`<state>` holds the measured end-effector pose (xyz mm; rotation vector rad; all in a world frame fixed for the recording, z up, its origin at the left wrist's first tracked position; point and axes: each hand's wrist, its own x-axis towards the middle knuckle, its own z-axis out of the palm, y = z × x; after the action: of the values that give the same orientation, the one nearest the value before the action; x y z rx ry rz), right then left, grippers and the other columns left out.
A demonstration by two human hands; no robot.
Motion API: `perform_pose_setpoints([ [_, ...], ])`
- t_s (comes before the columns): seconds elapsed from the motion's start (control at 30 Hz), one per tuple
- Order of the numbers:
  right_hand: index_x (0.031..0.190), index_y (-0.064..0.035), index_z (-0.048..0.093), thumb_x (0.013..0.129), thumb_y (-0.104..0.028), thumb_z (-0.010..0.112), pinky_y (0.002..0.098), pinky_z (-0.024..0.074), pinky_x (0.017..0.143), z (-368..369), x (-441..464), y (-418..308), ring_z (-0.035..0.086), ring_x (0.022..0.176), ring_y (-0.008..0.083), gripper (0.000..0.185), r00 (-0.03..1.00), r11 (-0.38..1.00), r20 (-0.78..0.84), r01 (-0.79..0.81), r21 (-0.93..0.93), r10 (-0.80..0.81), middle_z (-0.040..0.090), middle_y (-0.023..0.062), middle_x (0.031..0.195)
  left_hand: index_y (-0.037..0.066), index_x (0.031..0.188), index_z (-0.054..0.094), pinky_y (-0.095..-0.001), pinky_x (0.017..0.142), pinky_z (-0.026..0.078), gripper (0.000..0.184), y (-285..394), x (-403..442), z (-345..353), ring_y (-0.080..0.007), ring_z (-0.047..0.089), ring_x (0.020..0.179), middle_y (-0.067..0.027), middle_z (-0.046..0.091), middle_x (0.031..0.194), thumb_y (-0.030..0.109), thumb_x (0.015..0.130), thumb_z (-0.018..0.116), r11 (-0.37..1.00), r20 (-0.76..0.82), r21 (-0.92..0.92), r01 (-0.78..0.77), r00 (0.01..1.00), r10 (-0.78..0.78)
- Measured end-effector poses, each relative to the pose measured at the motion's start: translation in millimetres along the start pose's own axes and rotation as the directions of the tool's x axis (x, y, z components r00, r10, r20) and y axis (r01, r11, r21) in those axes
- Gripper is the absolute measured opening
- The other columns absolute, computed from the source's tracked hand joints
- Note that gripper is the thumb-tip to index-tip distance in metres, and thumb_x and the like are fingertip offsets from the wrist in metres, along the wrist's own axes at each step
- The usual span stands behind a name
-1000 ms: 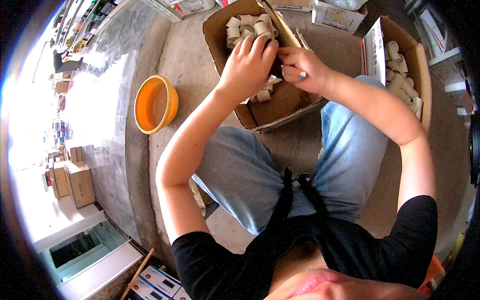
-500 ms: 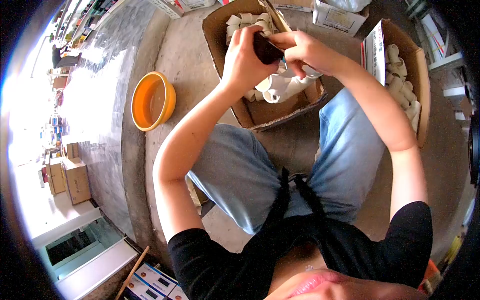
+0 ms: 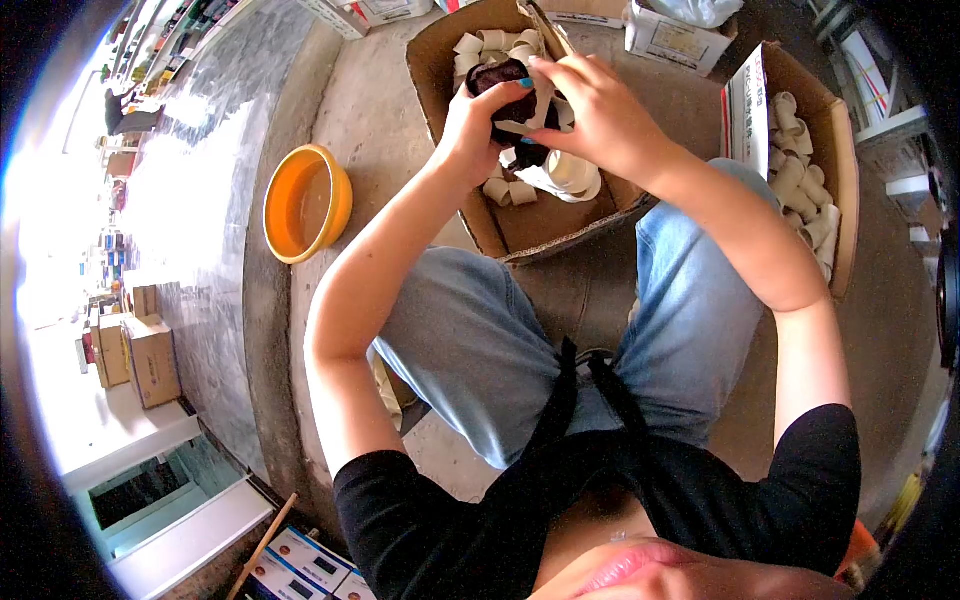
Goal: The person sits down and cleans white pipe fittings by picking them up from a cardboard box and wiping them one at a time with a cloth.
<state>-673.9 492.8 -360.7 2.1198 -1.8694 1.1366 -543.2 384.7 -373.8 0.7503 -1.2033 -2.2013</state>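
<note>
My left hand [image 3: 472, 130] is closed round a dark, crumpled cloth [image 3: 512, 110] above the near cardboard box [image 3: 535, 238]. A pale rim shows against the cloth. My right hand [image 3: 607, 115] is just to its right, thumb and fingers curved round a white pipe fitting [image 3: 545, 100], partly hidden by the fingers. Its thumb tip meets the pale rim, and how firm that grip is does not show clearly. Below the hands, a larger white fitting [image 3: 572, 176] lies in the box. More white fittings [image 3: 510, 190] lie at its left side and far end.
An orange basin [image 3: 341, 205] stands on the floor to the left. At the right, a second cardboard box [image 3: 846, 190] holds several white fittings. A white carton [image 3: 675, 42] stands beyond the near box. My knees flank the near box's front.
The dark cloth has turned and come lower, uncovering a pale rim. My right hand has turned, its fingers now more spread. The larger white fitting has shifted in the box.
</note>
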Motion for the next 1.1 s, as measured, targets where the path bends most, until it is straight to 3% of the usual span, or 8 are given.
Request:
perform_pose_setpoints([
  [0.07, 0.117, -0.002, 0.048, 0.064, -0.021, 0.075, 0.0356, 0.0441, 0.086, 2.8, -2.2, -2.8, 0.053, 0.1, 0.0318, 0.062, 0.992, 0.989, 0.048, -0.117, 0.085, 0.113, 0.052, 0.0151, 0.109, 0.003, 0.098, 0.052, -0.0332, 0.067, 0.05, 0.026, 0.0, -0.3, 1.2, -0.0194, 0.059, 0.077, -0.0076, 0.058, 0.088, 0.014, 0.076, 0.061, 1.0, -0.001, 0.006, -0.004, 1.0, 0.004],
  [0.37, 0.12, -0.0036, 0.049, 0.063, -0.034, 0.075, 0.0355, 0.0433, 0.089, -7.5, 3.1, 20.3, 0.054, 0.102, 0.0336, 0.069, 0.979, 0.974, -0.044, 0.203, 0.104, -0.199, 0.055, 0.0205, 0.11, 0.004, 0.115, 0.049, -0.0404, 0.091, 0.041, 0.05, 6.4, -18.5, 9.4, -0.0263, 0.054, 0.101, -0.0117, 0.056, 0.109, 0.043, 0.084, 0.047, 0.961, 0.09, -0.257, 0.104, 0.992, -0.083],
  [0.6, 0.127, -0.0113, 0.044, 0.064, -0.039, 0.072, 0.0458, 0.028, 0.102, -3.3, 6.2, 38.5, 0.048, 0.112, 0.0326, 0.074, 0.949, 0.944, -0.062, 0.314, 0.099, -0.309, 0.05, 0.019, 0.12, 0.005, 0.12, 0.045, -0.041, 0.094, 0.039, 0.051, -1.7, -18.3, 1.2, -0.0255, 0.052, 0.104, -0.0118, 0.055, 0.111, 0.039, 0.083, 0.048, 0.88, 0.339, -0.455, 0.134, 0.94, 0.032],
  [0.7, 0.127, -0.0109, 0.043, 0.066, -0.036, 0.071, 0.0458, 0.0293, 0.101, -3.3, 5.2, 39.5, 0.045, 0.114, 0.0328, 0.072, 0.967, 0.968, -0.03, 0.253, -0.002, -0.252, 0.047, 0.0181, 0.124, 0.004, 0.12, 0.043, -0.0405, 0.091, 0.041, 0.047, 3.2, -15.1, 7.6, -0.0249, 0.054, 0.101, -0.012, 0.054, 0.111, 0.032, 0.083, 0.05, 0.974, 0.25, -0.226, -0.004, 0.966, 0.062],
  [0.73, 0.127, -0.0104, 0.043, 0.066, -0.034, 0.071, 0.0452, 0.0305, 0.1, -5.9, 6.0, 34.6, 0.044, 0.115, 0.0331, 0.071, 0.976, 0.975, -0.003, 0.216, -0.042, -0.216, 0.046, 0.0177, 0.125, 0.003, 0.116, 0.044, -0.0375, 0.085, 0.046, 0.041, 3.2, -11.6, 6.9, -0.023, 0.056, 0.096, -0.0117, 0.055, 0.107, 0.02, 0.081, 0.057, 0.976, 0.215, -0.215, -0.033, 0.973, 0.08],
  [0.83, 0.127, -0.0091, 0.041, 0.069, -0.019, 0.072, 0.0386, 0.0336, 0.1, -9.0, 5.2, 12.4, 0.042, 0.117, 0.0315, 0.067, 0.996, 0.978, 0.018, 0.086, 0.188, -0.091, 0.043, 0.0129, 0.127, 0.002, 0.107, 0.043, -0.0326, 0.077, 0.049, 0.041, -2.3, -5.4, 5.1, -0.0189, 0.056, 0.088, -0.0089, 0.054, 0.096, 0.007, 0.072, 0.064, 0.979, 0.005, 0.059, -0.194, 0.981, 0.194],
  [0.93, 0.127, -0.005, 0.041, 0.071, -0.014, 0.069, 0.0367, 0.0389, 0.096, -4.7, -1.4, 6.2, 0.046, 0.113, 0.0316, 0.064, 0.99, 0.991, 0.077, 0.111, 0.074, -0.117, 0.044, 0.0142, 0.125, -0.001, 0.105, 0.04, -0.0297, 0.077, 0.048, 0.051, -7.8, 1.5, 1.7, -0.016, 0.054, 0.086, -0.0102, 0.052, 0.097, 0.014, 0.066, 0.07, 0.881, -0.137, 0.406, -0.241, 0.938, 0.32],
  [1.1, 0.122, 0.0015, 0.044, 0.067, -0.009, 0.068, 0.0366, 0.0434, 0.087, -6.2, -0.6, 4.6, 0.053, 0.099, 0.0345, 0.061, 0.991, 0.988, 0.052, 0.113, 0.109, -0.119, 0.049, 0.0195, 0.113, -0.002, 0.106, 0.04, -0.0295, 0.075, 0.049, 0.054, -4.2, -7.6, 8.7, -0.0158, 0.054, 0.085, -0.0105, 0.051, 0.095, 0.016, 0.065, 0.071, 0.823, -0.097, 0.489, -0.29, 0.919, 0.381],
])
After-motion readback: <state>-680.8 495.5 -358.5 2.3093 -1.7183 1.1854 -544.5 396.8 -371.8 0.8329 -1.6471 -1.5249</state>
